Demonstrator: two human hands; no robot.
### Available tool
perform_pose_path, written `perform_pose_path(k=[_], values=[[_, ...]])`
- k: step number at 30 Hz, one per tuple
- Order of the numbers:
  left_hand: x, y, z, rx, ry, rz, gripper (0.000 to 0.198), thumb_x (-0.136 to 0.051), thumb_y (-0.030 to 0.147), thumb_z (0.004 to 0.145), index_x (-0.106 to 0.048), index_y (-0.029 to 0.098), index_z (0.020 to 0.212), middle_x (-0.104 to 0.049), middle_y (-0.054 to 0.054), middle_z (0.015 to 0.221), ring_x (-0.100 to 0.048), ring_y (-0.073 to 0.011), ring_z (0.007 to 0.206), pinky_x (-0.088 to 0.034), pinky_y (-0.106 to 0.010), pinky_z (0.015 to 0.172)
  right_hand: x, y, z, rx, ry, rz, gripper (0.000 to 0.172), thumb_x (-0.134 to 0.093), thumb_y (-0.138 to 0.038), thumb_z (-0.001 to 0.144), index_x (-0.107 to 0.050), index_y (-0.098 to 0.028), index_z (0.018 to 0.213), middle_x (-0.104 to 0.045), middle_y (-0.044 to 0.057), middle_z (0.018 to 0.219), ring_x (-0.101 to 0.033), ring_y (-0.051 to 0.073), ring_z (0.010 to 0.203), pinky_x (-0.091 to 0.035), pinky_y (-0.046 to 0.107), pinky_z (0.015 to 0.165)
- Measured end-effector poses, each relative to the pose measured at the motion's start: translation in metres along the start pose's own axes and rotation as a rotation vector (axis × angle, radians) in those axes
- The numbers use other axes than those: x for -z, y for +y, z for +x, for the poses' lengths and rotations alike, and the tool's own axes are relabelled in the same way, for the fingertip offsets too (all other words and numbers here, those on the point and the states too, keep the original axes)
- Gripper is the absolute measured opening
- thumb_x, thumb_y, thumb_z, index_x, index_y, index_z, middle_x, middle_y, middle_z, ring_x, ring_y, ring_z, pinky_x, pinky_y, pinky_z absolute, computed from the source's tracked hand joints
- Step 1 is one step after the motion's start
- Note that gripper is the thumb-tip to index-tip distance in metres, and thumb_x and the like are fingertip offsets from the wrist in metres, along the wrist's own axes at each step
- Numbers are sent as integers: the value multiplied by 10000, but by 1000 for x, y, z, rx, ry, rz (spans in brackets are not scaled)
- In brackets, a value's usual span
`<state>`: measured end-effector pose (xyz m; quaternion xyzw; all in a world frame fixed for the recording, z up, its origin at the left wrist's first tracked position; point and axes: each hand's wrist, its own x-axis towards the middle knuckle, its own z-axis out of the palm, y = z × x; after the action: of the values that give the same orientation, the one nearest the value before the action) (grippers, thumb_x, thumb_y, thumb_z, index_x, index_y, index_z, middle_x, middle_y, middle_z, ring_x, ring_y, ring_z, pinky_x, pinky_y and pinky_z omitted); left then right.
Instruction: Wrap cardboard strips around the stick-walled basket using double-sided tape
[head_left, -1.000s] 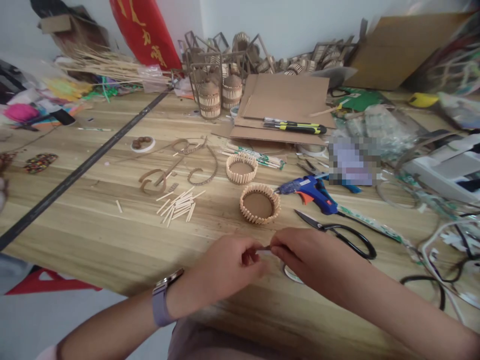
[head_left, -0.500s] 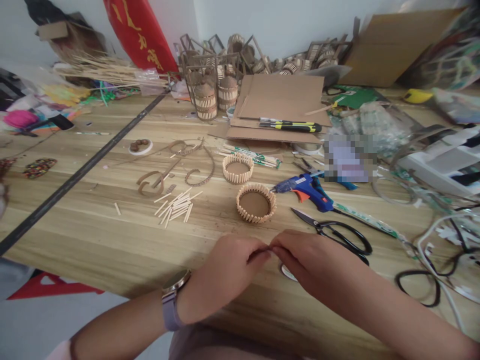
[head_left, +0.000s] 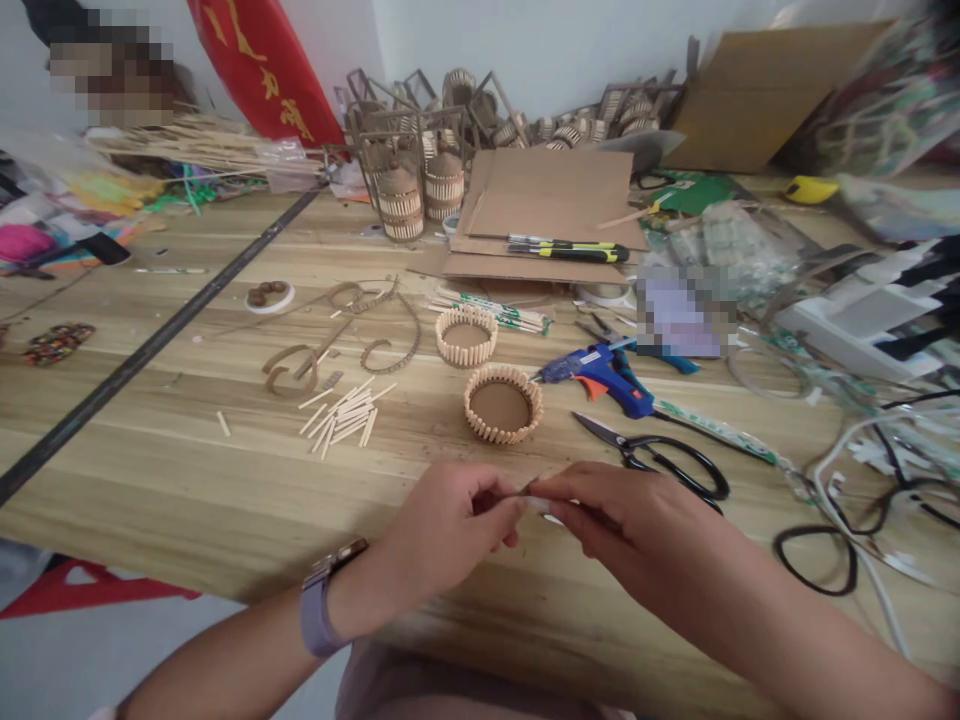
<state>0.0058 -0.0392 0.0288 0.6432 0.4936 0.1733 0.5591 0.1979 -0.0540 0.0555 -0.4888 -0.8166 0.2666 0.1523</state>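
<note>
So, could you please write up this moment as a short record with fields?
Left hand: pinches one end of a small thin strip
Right hand: pinches the other end
Just beyond hands: round stick-walled basket, scissors, blue glue gun
Left of basket: loose sticks
Surface: wooden table

Bare forearms, no sleeves. Left wrist: watch [head_left: 321, 598], lilac strap, metal case. Left hand [head_left: 450, 525], right hand [head_left: 622, 520] ungloved.
</note>
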Motion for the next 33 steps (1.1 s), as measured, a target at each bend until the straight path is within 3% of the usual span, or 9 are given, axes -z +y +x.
perform_pose_path(k=[5,11,15,19,26,33], values=[[0,0,-4,9,12,9,225,-557,249,833,-624,171,633,-595,38,575,-519,-105,548,-356,-211,529,-6,9,-3,-68,92,-56,201,-500,-152,870,-690,-218,886,-767,36,829,-719,177,729,-521,257,632],[-1,-3,-4,19,16,-17,230,-546,286,843,-645,173,669,-594,36,589,-532,-113,566,-368,-218,543,-8,9,-6,-153,127,-25,46,-531,-210,841,-573,-228,834,-688,-6,700,-604,129,517,-426,233,490],[-2,-5,-4,20,25,-14,232,-556,286,843,-646,172,662,-582,38,577,-529,-112,560,-369,-216,540,-6,7,-6,-104,123,-56,108,-537,-170,840,-571,-234,760,-648,-15,673,-548,112,491,-374,220,464],[-3,-5,-6,-31,37,23,198,-561,242,846,-666,173,693,-627,33,611,-559,-113,585,-388,-211,560,-6,8,-4,-58,122,-70,142,-524,-144,852,-590,-221,753,-640,-11,676,-560,111,511,-400,221,501],[-8,-1,-7,-269,194,307,143,-584,128,809,-714,183,831,-722,-10,811,-635,-172,790,-430,-260,713,-11,7,-4,-46,82,-124,183,-493,-130,863,-610,-215,751,-638,-5,673,-608,133,570,-422,235,549],[-11,0,-3,-230,189,338,122,-594,121,787,-694,188,764,-712,-3,764,-630,-176,756,-416,-272,681,-14,7,-6,-63,60,-182,196,-487,-123,883,-606,-209,753,-665,8,713,-640,148,602,-419,257,558]])
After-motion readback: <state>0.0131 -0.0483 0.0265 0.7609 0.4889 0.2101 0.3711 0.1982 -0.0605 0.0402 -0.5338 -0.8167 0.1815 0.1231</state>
